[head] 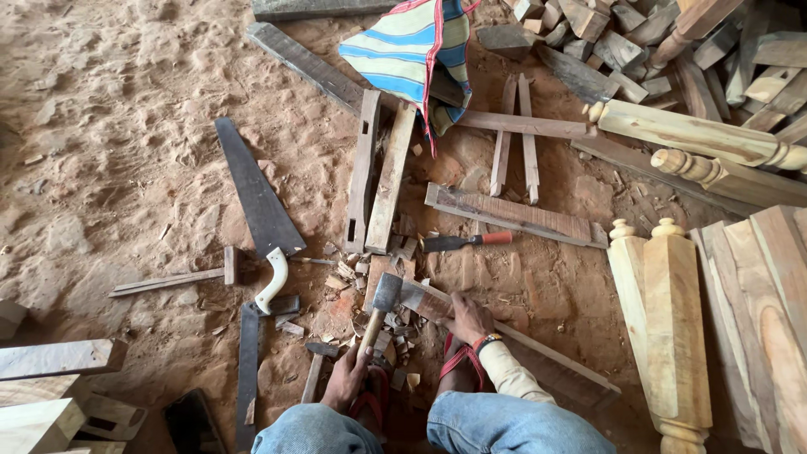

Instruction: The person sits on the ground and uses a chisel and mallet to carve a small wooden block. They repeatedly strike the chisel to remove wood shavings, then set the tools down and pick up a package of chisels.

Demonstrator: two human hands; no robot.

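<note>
Chips (370, 324) lie scattered around the plank (504, 340) on the dirt floor, its cut partly made; left hand (346, 380) fingers grip the hatchet (382, 307), right hand (471, 319) presses the plank flat.

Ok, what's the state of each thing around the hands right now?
Left hand: gripping hammer handle.
Hammer: head raised over the chips.
Right hand: pressing on the plank.
Plank: flat on the ground, pinned.
Chisel: lying loose, untouched.
Handsaw: lying flat, unused.
Striped bag: slumped over boards.
</note>
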